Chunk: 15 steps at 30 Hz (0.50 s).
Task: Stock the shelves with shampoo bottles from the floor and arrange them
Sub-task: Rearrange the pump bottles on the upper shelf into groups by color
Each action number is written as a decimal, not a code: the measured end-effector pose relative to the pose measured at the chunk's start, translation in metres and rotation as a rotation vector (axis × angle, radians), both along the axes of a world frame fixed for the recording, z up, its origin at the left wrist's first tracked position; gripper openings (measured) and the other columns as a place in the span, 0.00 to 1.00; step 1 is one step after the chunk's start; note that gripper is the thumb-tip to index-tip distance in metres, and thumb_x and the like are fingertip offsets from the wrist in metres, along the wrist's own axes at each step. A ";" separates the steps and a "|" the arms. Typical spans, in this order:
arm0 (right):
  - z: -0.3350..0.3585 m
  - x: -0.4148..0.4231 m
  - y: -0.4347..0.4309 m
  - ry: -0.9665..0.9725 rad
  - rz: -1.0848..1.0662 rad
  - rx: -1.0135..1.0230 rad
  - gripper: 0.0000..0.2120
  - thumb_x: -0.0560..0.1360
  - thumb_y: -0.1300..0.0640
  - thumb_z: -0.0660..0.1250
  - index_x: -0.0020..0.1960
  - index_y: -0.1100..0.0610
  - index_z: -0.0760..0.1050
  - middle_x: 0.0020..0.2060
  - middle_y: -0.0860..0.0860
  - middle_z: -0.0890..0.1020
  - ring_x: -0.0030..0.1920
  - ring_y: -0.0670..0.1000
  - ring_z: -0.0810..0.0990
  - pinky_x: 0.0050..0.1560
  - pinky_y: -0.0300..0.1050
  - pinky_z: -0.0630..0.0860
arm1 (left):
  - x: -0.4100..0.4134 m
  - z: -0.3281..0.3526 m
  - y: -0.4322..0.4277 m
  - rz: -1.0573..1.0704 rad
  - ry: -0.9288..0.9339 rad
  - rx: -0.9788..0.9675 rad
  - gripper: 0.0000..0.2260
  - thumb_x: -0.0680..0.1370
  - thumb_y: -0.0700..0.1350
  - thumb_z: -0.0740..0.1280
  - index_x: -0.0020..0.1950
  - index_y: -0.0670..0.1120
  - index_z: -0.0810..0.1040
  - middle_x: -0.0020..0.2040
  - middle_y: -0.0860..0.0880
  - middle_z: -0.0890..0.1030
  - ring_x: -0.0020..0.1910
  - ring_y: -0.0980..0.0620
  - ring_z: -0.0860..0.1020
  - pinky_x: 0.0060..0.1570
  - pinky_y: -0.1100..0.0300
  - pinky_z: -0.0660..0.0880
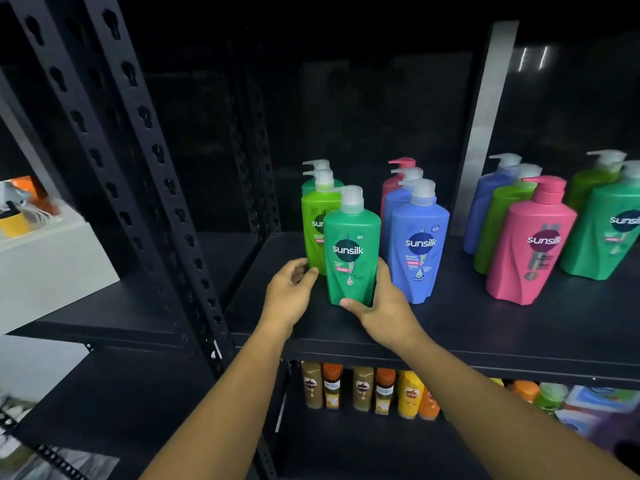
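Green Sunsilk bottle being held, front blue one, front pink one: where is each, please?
Held green Sunsilk bottle (pixel 348 250): head view, on its logo.
Front blue Sunsilk bottle (pixel 420 242): head view, on its logo.
Front pink Sunsilk bottle (pixel 543 240): head view, on its logo.

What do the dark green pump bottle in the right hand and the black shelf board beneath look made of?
Dark green pump bottle, gripped by the right hand: likely moulded plastic, semi-gloss, given its soft sheen and sculpted curves. Black shelf board: probably painted metal, matte, matching the slotted black uprights; laminate cannot be ruled out.
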State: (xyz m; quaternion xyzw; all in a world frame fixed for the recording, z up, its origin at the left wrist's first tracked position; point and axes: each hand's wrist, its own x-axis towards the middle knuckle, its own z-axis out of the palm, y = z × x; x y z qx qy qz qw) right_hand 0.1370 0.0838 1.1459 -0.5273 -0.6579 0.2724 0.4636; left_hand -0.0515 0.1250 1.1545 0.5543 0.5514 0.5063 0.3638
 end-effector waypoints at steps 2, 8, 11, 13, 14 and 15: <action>-0.001 0.000 0.000 -0.002 -0.005 0.004 0.39 0.72 0.54 0.78 0.74 0.41 0.58 0.61 0.36 0.76 0.61 0.38 0.75 0.62 0.36 0.70 | 0.000 0.005 0.014 0.004 0.001 -0.032 0.26 0.80 0.52 0.72 0.77 0.50 0.71 0.72 0.49 0.75 0.68 0.54 0.75 0.65 0.60 0.71; -0.002 0.000 0.002 -0.013 -0.016 -0.006 0.38 0.73 0.54 0.78 0.73 0.40 0.58 0.61 0.35 0.76 0.62 0.38 0.74 0.63 0.39 0.71 | 0.006 0.011 0.052 -0.108 0.028 -0.009 0.43 0.73 0.52 0.79 0.81 0.55 0.58 0.69 0.55 0.75 0.66 0.57 0.76 0.69 0.51 0.74; -0.002 0.001 0.003 -0.025 -0.018 -0.010 0.38 0.73 0.55 0.77 0.73 0.40 0.58 0.61 0.36 0.76 0.62 0.39 0.74 0.63 0.40 0.71 | 0.016 0.011 0.059 -0.145 0.048 0.061 0.38 0.72 0.49 0.80 0.76 0.55 0.63 0.60 0.57 0.81 0.55 0.63 0.81 0.56 0.61 0.77; -0.002 0.001 0.004 -0.023 -0.018 -0.011 0.38 0.73 0.55 0.77 0.73 0.40 0.58 0.62 0.37 0.76 0.62 0.40 0.75 0.64 0.40 0.71 | 0.022 0.013 0.059 -0.141 0.088 0.091 0.36 0.73 0.49 0.79 0.75 0.55 0.62 0.58 0.57 0.81 0.54 0.62 0.80 0.49 0.65 0.75; -0.002 0.001 0.004 -0.022 -0.018 -0.011 0.38 0.73 0.55 0.77 0.73 0.40 0.58 0.62 0.37 0.76 0.62 0.40 0.75 0.64 0.40 0.71 | 0.023 0.013 0.058 -0.134 0.102 0.105 0.36 0.73 0.49 0.79 0.74 0.54 0.62 0.58 0.56 0.81 0.54 0.61 0.80 0.47 0.66 0.74; -0.002 0.001 0.004 -0.022 -0.019 -0.012 0.38 0.73 0.55 0.77 0.73 0.40 0.58 0.62 0.37 0.76 0.62 0.40 0.75 0.64 0.39 0.71 | 0.023 0.012 0.058 -0.130 0.109 0.112 0.35 0.73 0.48 0.79 0.73 0.54 0.63 0.57 0.56 0.81 0.54 0.60 0.80 0.46 0.67 0.74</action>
